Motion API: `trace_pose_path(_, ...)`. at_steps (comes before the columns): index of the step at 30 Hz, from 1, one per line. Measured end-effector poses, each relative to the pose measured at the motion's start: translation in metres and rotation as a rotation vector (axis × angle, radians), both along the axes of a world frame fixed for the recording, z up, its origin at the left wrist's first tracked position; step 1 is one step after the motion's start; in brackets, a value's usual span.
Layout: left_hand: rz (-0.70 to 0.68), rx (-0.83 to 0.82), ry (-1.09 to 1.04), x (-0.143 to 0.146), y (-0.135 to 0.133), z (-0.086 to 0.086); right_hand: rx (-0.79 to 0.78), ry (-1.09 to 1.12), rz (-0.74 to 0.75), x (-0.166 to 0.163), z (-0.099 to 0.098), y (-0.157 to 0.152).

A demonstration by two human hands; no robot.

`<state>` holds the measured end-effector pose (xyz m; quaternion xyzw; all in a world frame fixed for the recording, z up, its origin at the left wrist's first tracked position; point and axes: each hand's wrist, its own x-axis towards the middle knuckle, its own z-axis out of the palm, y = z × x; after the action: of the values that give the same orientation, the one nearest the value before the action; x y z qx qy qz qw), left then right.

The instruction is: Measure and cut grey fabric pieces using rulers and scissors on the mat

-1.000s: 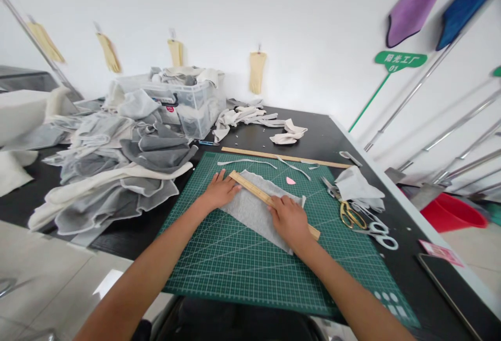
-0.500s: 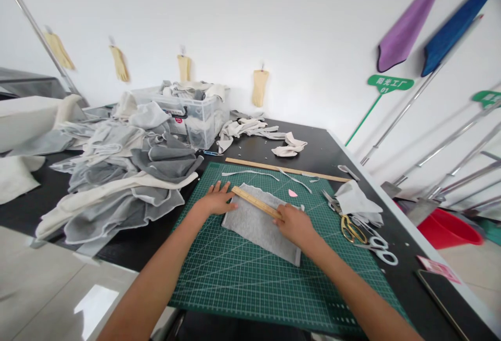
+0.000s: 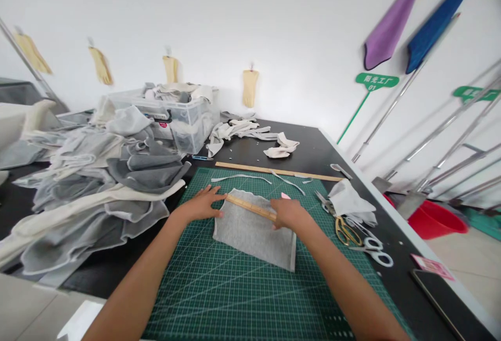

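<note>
A piece of grey fabric (image 3: 250, 236) lies flat on the green gridded cutting mat (image 3: 219, 294). Across its far part rests a short wooden ruler (image 3: 250, 207), slightly slanted down to the right. My right hand (image 3: 287, 213) has its fingers closed on the ruler's right end, partly covering it. At the other end, my left hand (image 3: 203, 203) is spread with fingers apart, its fingertips by the ruler's tip and its thumb at the fabric's left edge. Just beyond my right hand, a pink chip (image 3: 285, 195) shows in part.
A long wooden strip (image 3: 277, 171) and thin fabric strips (image 3: 240, 176) lie at the mat's far side. Gold-handled scissors (image 3: 346, 231), white-handled scissors (image 3: 376, 251) and a phone (image 3: 440, 302) are at right. Left stand a fabric heap (image 3: 117, 174) and a clear bin (image 3: 191, 127).
The ruler has turned nearer to parallel with the fabric's far edge, as my right hand moved farther away from me. The view has swung a little to the right.
</note>
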<state>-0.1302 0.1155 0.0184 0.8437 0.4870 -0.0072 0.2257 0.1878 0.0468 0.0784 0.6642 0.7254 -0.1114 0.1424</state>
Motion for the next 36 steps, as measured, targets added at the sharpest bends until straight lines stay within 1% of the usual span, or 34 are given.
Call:
trace_pose_path(3,-0.008,0.0,-0.028,-0.002,0.002,-0.003,0.093,0.086,0.028,0.028,0.005,0.017)
trace_pose_path(5,-0.016,0.008,-0.054,-0.002,0.002,-0.003,0.238,0.104,-0.024,0.052,0.007,0.036)
trace_pose_path(7,-0.019,0.021,-0.075,-0.002,0.001,-0.001,0.404,0.103,-0.097,0.078,0.004,0.054)
trace_pose_path(8,-0.018,0.029,-0.087,-0.001,0.0,0.0,0.471,0.104,-0.134,0.091,0.0,0.062)
trace_pose_path(10,-0.028,0.046,-0.132,0.001,-0.002,0.003,0.551,0.108,-0.197,0.117,-0.013,0.073)
trace_pose_path(13,-0.095,0.044,-0.222,0.005,-0.004,0.004,0.583,0.117,-0.268,0.151,-0.04,0.081)
trace_pose_path(16,-0.165,0.0,-0.241,0.007,-0.002,0.0,0.603,0.125,-0.308,0.175,-0.066,0.086)
trace_pose_path(19,-0.179,-0.02,-0.256,0.006,0.001,-0.006,0.602,0.129,-0.334,0.188,-0.084,0.094)
trace_pose_path(22,-0.166,0.004,-0.316,0.006,0.004,-0.013,0.6,0.122,-0.34,0.193,-0.092,0.102)
trace_pose_path(25,-0.111,0.077,-0.382,0.011,0.007,-0.022,0.617,0.099,-0.34,0.195,-0.093,0.108)
trace_pose_path(28,-0.052,0.204,-0.458,0.018,0.011,-0.031,0.632,0.072,-0.333,0.197,-0.092,0.112)
trace_pose_path(30,-0.048,0.266,-0.484,0.02,0.012,-0.035,0.629,0.06,-0.31,0.199,-0.091,0.115)
trace_pose_path(33,-0.083,0.277,-0.451,0.02,0.013,-0.037,0.614,0.056,-0.258,0.2,-0.091,0.12)
trace_pose_path(36,-0.095,0.257,-0.413,0.019,0.013,-0.035,0.595,0.06,-0.207,0.2,-0.092,0.123)
